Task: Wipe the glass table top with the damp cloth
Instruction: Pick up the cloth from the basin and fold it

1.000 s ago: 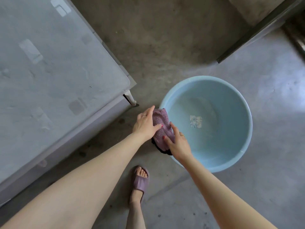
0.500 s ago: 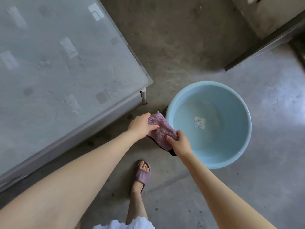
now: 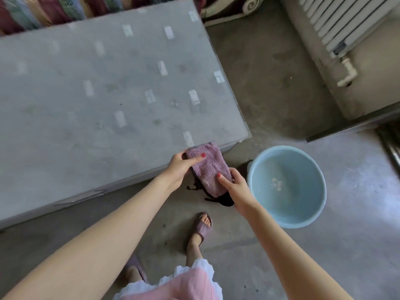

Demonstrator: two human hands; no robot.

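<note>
A folded purple cloth [image 3: 206, 167] with a dark underside hangs stretched between both hands, just off the near right corner of the frosted glass table top [image 3: 104, 100]. My left hand [image 3: 180, 165] grips the cloth's upper end, thumb on top, at the table's front edge. My right hand [image 3: 234, 188] pinches its lower end, a little above the floor. The cloth's top edge overlaps the table edge; whether it touches the glass I cannot tell.
A light blue basin [image 3: 287, 187] with some water stands on the concrete floor right of the cloth. My feet in purple slippers [image 3: 202, 228] are below it. A white radiator [image 3: 337, 24] and a dark threshold lie to the right, a patterned sofa beyond the table.
Both hands have lifted the cloth away from the basin rim and carried it left and up to the table's near right corner. My view has risen and takes in more of the table.
</note>
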